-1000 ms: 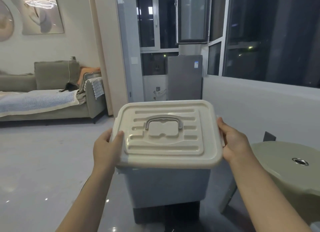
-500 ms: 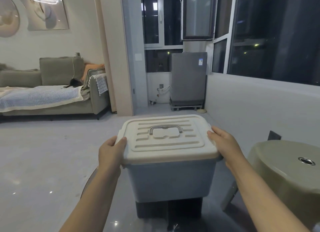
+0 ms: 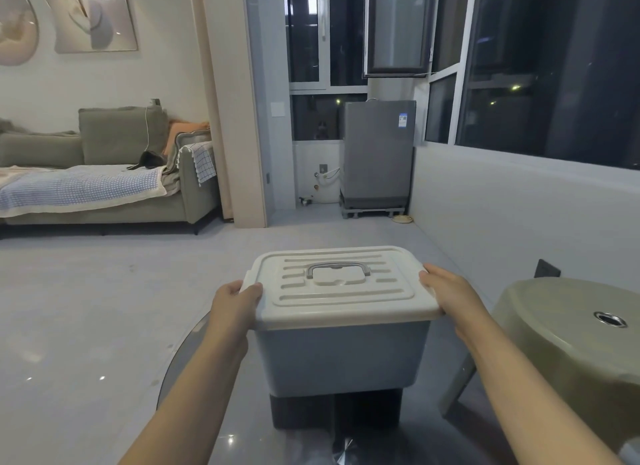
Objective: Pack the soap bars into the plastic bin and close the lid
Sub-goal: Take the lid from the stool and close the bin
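Person is seating the lid (image 3: 341,288) square on the bin (image 3: 341,353): left hand (image 3: 239,303) and right hand (image 3: 446,291) gripping its opposite edges, likely pressing evenly so it latches.

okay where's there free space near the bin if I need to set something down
Left of the bin, the glass table shows bare past the left hand. The green stool top on the right is bare around its metal hole. The lid edges are crowded by both hands.
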{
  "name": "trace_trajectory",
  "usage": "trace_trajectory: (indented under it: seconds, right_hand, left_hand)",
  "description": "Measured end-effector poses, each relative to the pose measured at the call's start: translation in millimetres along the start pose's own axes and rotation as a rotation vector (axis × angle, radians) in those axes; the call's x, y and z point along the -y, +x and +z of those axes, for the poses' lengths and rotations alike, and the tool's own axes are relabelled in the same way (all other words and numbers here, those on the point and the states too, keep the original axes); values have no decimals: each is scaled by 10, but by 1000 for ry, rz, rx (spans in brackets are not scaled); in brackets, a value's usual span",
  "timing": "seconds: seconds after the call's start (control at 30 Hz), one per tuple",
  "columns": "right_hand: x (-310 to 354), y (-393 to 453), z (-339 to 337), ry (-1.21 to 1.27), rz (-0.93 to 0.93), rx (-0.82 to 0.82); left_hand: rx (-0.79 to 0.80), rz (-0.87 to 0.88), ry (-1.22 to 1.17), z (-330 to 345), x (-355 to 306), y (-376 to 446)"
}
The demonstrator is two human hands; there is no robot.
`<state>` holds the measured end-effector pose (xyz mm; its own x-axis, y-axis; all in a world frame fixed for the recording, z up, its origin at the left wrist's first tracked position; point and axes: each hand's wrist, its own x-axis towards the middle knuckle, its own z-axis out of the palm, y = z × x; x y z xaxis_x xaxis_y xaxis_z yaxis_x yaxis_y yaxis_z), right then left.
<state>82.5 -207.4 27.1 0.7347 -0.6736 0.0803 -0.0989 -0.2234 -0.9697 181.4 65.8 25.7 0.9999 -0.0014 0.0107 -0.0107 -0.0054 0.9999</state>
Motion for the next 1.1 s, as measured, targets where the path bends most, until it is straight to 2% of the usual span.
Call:
trace_trajectory:
  seconds: [0.07, 0.2, 0.3, 0.4, 0.6, 0.93, 1.1]
  right_hand:
    - [-20, 23, -1, 78, 52, 27]
    - [-78, 49, -2, 184, 277, 78]
    - [-90, 55, -1, 240, 333, 81]
    - [-119, 81, -15, 257, 314, 43]
    - [-161, 117, -4, 229, 135, -95]
    - [-167, 157, -18, 354, 94, 92]
    - [-159, 182, -15, 370, 81, 77]
  left_hand:
    - [11, -35, -17, -5, 11, 33]
    - [62, -135, -63, -33, 29, 71]
    - [87, -213, -92, -51, 8, 76]
    - [85, -249, -158, -77, 1, 84]
    - [-22, -78, -113, -137, 66, 164]
    - [-6, -105, -72, -45, 32, 148]
    - [-25, -75, -73, -41, 32, 170]
